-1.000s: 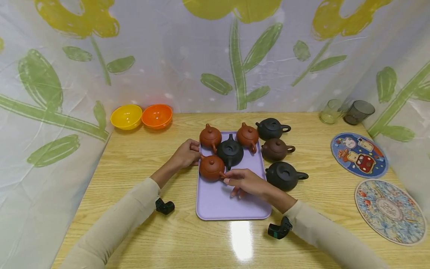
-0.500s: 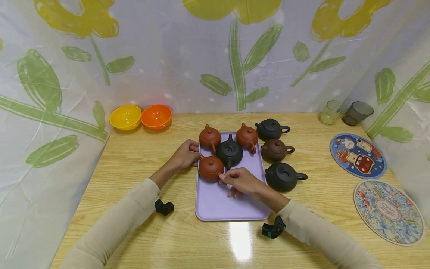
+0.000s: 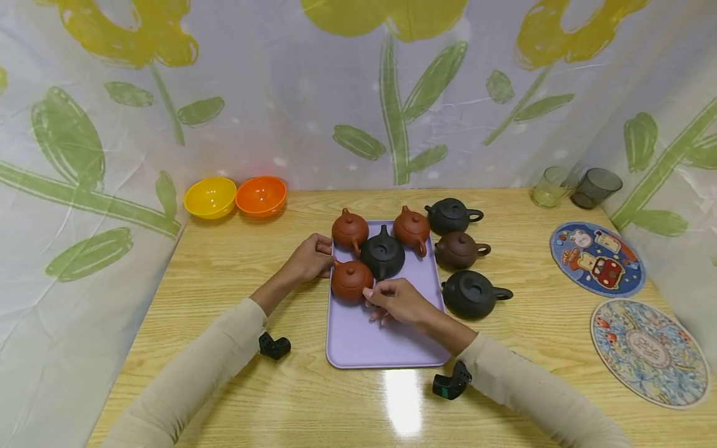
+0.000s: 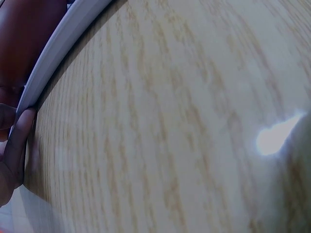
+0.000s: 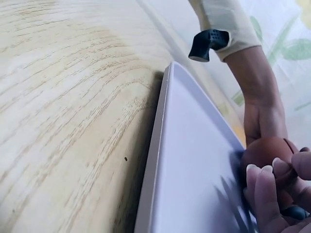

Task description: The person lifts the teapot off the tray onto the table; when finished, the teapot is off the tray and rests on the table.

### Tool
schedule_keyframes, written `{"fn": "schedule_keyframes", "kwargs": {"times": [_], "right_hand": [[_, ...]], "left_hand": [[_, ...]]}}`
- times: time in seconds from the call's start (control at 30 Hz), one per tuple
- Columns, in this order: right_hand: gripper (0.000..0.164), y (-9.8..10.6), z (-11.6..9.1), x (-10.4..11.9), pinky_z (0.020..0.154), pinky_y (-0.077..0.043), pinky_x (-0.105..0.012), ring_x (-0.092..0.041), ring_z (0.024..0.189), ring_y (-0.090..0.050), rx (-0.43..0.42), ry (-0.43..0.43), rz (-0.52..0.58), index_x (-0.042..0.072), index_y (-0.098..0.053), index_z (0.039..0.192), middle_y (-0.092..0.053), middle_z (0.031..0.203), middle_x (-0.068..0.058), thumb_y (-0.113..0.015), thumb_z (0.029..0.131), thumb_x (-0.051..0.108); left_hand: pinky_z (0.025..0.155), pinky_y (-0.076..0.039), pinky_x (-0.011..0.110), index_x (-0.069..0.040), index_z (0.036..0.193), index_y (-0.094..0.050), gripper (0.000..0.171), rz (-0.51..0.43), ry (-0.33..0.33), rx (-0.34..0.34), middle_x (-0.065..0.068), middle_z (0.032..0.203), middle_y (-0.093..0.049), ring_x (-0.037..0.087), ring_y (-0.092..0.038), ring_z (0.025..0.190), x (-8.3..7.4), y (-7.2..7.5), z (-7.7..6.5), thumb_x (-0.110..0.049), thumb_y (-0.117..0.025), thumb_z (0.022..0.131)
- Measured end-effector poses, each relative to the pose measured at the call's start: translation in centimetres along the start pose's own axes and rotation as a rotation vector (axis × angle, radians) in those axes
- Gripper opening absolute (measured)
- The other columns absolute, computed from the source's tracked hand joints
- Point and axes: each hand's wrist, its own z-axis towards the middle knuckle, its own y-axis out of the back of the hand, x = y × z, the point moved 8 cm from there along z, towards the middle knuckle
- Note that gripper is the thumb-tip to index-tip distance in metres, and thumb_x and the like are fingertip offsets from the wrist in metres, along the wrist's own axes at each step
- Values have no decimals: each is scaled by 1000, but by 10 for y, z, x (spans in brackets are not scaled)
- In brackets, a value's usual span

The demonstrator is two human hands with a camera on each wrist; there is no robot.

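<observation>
In the head view, a lilac tray point(image 3: 386, 348) bears a reddish-brown teapot point(image 3: 351, 282) at its left side, with two more like it and a black teapot point(image 3: 383, 254) farther back. My right hand point(image 3: 400, 302) pinches the near teapot's handle between thumb and fingers; the right wrist view shows the fingertips point(image 5: 265, 177) against the clay. At the tray's left edge, my left hand point(image 3: 310, 256) holds the rim, fingers on both sides of it in the left wrist view, where the tray point(image 4: 53, 63) curves past. The near teapot's spout points toward the left hand.
Right of the tray stand a black teapot point(image 3: 452, 214), a dark brown teapot point(image 3: 461, 249) and a larger black teapot point(image 3: 472, 294). Yellow point(image 3: 210, 198) and orange bowls point(image 3: 261, 196) sit back left. Two glasses point(image 3: 596, 188) and two round mats point(image 3: 650, 352) lie at right.
My right hand has shifted slightly left, and the near teapot has turned a little, its handle swinging toward me. My left hand stays at the tray's edge.
</observation>
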Motion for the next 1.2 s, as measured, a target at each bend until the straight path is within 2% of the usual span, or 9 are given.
{"fn": "schedule_keyframes", "kwargs": {"times": [0.17, 0.23, 0.47, 0.77, 0.97, 1.2], "right_hand": [[36, 5, -3, 0, 59, -54, -24, -13, 71, -68, 18, 11, -10, -9, -69, 96, -70, 85, -10, -63, 100, 26], [36, 7, -5, 0, 60, -53, -25, -14, 71, -68, 29, 13, -28, -8, -70, 97, -70, 86, -10, -63, 100, 27], [36, 14, -12, 2, 61, -52, -27, -15, 74, -67, 74, 52, -104, -5, -70, 92, -70, 85, -12, -64, 99, 30], [33, 21, -28, 8, 62, -53, -27, -19, 80, -65, 186, 125, -218, 0, -71, 90, -72, 81, -15, -63, 100, 30], [31, 26, -44, 11, 63, -55, -27, -21, 83, -63, 294, 186, -249, -2, -70, 91, -69, 84, -14, -60, 101, 25], [26, 39, -66, 12, 63, -54, -26, -25, 80, -63, 379, 277, -273, -2, -69, 91, -67, 87, -14, -58, 102, 18]], "left_hand": [[69, -62, 31, 8, 139, -37, 51, 13, -9, -3, 25, 127, -47, 17, -60, 86, 0, 0, 1, 2, -57, 92], [67, -61, 30, 6, 139, -38, 52, 16, -16, -11, 23, 126, -48, 17, -59, 87, 8, 1, 7, 1, -59, 92], [66, -61, 28, 4, 137, -40, 50, 26, -12, -28, 20, 123, -49, 19, -59, 89, 8, 2, 6, 0, -61, 92], [68, -62, 29, 5, 137, -39, 50, 16, -9, -23, 20, 124, -49, 21, -61, 93, 7, 0, 4, 0, -61, 92], [68, -61, 29, 4, 137, -39, 50, 13, 0, -25, 18, 123, -49, 21, -60, 95, 8, 0, 5, 0, -61, 93], [68, -61, 28, 2, 138, -40, 50, 26, 11, -26, 17, 123, -48, 22, -59, 96, 9, 1, 6, -1, -62, 93]]}}
